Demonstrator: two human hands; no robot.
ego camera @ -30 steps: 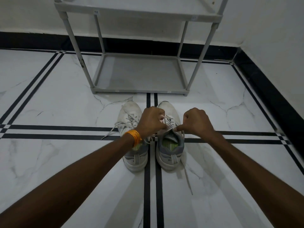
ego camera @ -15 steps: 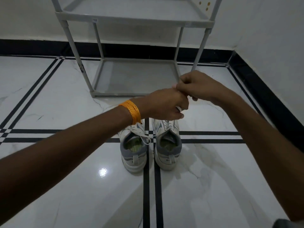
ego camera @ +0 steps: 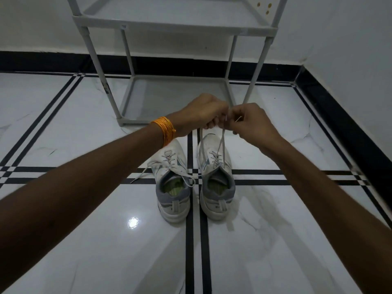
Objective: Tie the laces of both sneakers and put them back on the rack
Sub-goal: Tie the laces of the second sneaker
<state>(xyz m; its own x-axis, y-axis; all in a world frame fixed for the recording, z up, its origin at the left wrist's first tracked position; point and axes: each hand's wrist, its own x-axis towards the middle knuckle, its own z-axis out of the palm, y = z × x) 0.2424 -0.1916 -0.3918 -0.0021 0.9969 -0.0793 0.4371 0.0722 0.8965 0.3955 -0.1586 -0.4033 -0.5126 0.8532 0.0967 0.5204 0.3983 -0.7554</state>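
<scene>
Two white and grey sneakers stand side by side on the floor, heels toward me. The left sneaker (ego camera: 172, 187) has loose laces trailing to its left. From the right sneaker (ego camera: 216, 183) two lace ends (ego camera: 221, 145) rise taut to my hands. My left hand (ego camera: 203, 114), with an orange band at the wrist, pinches one lace end above the shoe's toe. My right hand (ego camera: 251, 122) pinches the other end, right beside the left hand. A grey shoe rack (ego camera: 174, 27) stands just beyond the shoes.
The rack's bottom shelf (ego camera: 176, 98) sits near the floor behind my hands. A white wall with a black skirting (ego camera: 339, 115) runs along the right and the back. The floor is white marble tile with black stripes.
My hands have lifted from the right sneaker's tongue, pulling both lace ends up and together. They have since lowered slightly, and the laces now show as two taut lines.
</scene>
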